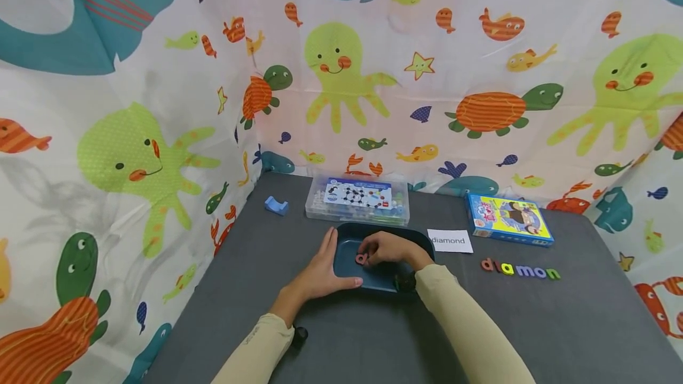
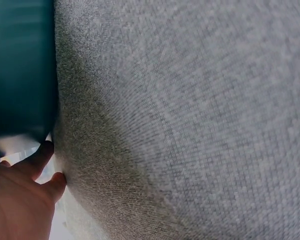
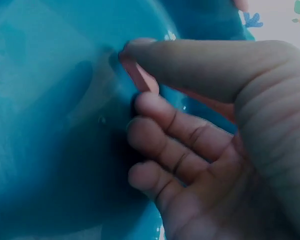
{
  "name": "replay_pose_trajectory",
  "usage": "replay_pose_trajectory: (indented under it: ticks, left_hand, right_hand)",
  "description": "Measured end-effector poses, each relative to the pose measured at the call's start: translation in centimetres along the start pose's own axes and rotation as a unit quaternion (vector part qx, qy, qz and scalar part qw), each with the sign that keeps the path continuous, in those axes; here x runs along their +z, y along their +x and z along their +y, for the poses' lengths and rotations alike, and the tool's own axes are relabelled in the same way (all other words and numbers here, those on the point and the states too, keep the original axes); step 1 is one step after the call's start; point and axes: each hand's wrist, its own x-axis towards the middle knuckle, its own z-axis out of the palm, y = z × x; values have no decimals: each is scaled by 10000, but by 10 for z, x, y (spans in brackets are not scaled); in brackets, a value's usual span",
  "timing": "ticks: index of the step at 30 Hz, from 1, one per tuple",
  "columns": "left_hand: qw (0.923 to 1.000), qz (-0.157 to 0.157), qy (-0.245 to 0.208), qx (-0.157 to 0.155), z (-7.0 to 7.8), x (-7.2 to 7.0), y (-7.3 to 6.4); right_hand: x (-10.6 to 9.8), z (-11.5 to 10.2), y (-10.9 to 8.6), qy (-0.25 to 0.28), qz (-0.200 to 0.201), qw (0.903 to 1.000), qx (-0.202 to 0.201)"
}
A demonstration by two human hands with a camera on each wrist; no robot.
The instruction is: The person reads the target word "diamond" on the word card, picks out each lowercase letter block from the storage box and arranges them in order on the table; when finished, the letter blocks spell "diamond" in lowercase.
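Observation:
A small reddish plastic letter (image 1: pixel 361 259) with a round loop is pinched between the thumb and fingers of my right hand (image 1: pixel 392 248). In the right wrist view the letter (image 3: pixel 141 80) shows edge-on at the fingertips, over the glossy floor of the dark blue tray (image 1: pixel 381 280). My left hand (image 1: pixel 318 272) rests against the tray's near left corner, fingers straight along the left side and thumb stretched along the front edge. The left wrist view catches part of that hand (image 2: pixel 22 200) beside the tray's outer wall (image 2: pixel 20 65).
Right of the tray lies a white card (image 1: pixel 453 242) printed "diamond". Below it, coloured letters (image 1: pixel 523 271) in a row read "diamon". Behind are a clear plastic case (image 1: pixel 356 200) and a blue-yellow box (image 1: pixel 510 220). A light blue piece (image 1: pixel 276 205) sits back left. Patterned cloth (image 1: pixel 373 88) hangs behind.

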Motion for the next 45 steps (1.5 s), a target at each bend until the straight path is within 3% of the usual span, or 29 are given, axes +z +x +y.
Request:
replay_pose_trajectory:
  ticks: [7,14,45]
  left_hand:
    - [9999,-35,-89,53,-2,2,-1]
    - [9999,10,-103,24,-1,1,-1]
    - [9999,-6,-118,-14,1,-2,-4]
  right_hand:
    - [1,-2,3,130,-256,9994,-208]
    - [2,-5,7,125,-401,9990,-156]
    - [6,-5,6,-499,-250,9982,-196]
